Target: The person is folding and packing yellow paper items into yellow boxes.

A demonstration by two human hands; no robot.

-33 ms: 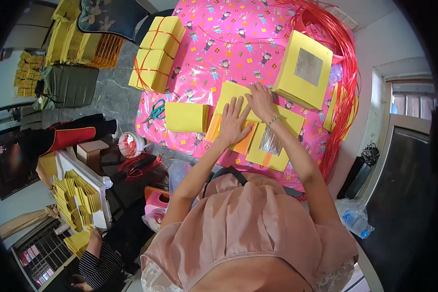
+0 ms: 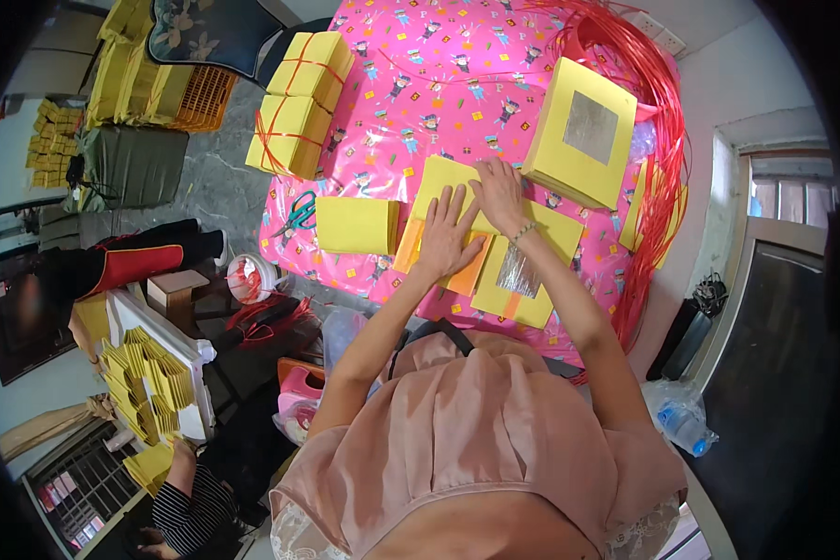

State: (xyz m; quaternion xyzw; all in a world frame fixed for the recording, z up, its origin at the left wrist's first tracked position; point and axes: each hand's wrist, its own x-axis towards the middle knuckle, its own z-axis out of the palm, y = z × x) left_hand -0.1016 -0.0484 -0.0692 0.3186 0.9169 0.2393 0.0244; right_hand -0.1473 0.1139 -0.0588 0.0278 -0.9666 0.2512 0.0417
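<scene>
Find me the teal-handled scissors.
In the head view, the teal-handled scissors lie near the left edge of the pink-covered table, just left of the small yellow paper stack, below the red-tied yellow bundles.

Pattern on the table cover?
Table cover: pink, scattered with small multicoloured cartoon figures; best in head view.

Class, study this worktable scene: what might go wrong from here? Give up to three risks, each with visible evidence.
1. The left hand and right hand lie flat on yellow paper; uneven pressure might shift or crease it.
2. The scissors lie near the left edge of the pink-covered table, so a bump could knock them off.
3. Loose red strips hang close to the tall yellow stack and might snag it.
</scene>
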